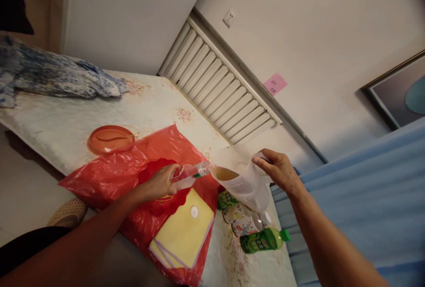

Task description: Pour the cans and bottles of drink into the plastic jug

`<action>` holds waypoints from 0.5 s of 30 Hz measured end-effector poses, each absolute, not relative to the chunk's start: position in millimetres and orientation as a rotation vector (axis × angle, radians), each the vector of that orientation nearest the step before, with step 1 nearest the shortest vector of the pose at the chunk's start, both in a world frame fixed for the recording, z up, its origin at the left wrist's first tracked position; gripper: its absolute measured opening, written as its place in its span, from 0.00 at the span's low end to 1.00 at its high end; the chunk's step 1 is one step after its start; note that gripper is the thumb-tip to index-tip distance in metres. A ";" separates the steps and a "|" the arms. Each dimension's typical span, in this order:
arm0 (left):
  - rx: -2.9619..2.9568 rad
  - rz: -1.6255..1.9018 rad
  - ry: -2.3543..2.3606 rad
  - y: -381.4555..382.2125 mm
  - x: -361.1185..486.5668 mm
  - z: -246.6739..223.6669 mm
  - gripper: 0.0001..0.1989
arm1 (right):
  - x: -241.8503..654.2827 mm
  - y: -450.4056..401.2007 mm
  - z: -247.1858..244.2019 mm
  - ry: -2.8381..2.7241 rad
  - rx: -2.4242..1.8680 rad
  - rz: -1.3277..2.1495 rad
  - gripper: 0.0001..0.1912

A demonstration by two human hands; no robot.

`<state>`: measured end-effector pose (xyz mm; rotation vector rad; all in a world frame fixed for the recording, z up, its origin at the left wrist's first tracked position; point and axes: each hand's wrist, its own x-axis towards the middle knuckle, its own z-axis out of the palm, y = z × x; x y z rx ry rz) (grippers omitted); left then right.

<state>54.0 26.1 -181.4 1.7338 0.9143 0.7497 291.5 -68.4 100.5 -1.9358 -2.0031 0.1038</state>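
Head view, left hand: (pixel 162 183) fingers wrapping the clear bottle (pixel 186 177), which is lying tilted above the red bag (pixel 122 174), neck pointing at the pitcher (pixel 250 189).
Right hand: (pixel 279 169) gripping the pitcher's upper end; can't tell if it's holding handle or rim.
Bottle handling: probably light, thin-walled, flexing if squeezed; mid-body is offering best hold.
Pitcher handling: translucent plastic, probably stiffer; brown liquid (pixel 226 174) is likely shifting its weight, so handle side is suiting.
Textures: bag wrinkling, glossy; yellow cloth (pixel 186 234) lying flat, soft-looking.
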 end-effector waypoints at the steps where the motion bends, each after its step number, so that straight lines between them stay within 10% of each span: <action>1: 1.746 0.744 0.915 26.2 54.0 -181.9 0.34 | 291.4 -68.0 101.0 -2.010 -1.940 0.102 0.24; 15: 1.736 0.797 0.849 23.1 50.8 -176.4 0.26 | 286.8 -65.0 102.9 -2.054 -1.973 0.101 0.24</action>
